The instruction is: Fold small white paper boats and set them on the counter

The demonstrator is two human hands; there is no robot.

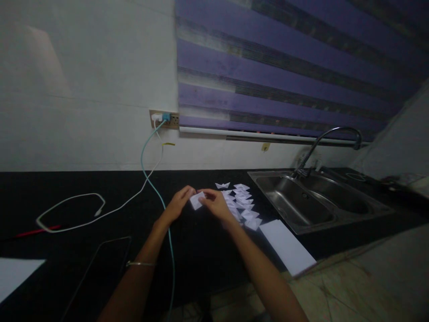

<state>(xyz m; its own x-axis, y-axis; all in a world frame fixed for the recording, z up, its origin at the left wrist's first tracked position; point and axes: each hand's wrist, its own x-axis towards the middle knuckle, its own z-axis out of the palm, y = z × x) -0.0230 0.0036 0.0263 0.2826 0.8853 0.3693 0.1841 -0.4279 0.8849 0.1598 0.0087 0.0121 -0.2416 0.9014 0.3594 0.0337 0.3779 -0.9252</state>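
A small folded piece of white paper [197,201] is held between my two hands, above the black counter. My left hand [181,201] grips its left edge with fingers and thumb pinched together. From the other side, my right hand [215,203] pinches the paper, its thumb lying across the front. Just right of my right hand, several small folded paper boats [244,201] lie in close rows on the counter. One more paper boat [222,185] sits slightly apart behind them.
A stack of white paper [287,247] lies by the counter's front edge. Right of it is a steel double sink [284,197] with a tap [330,132]. A teal cable [157,190] and a white cable [125,203] cross the counter. A red pen-like stick [36,231] and white sheet [16,273] lie left.
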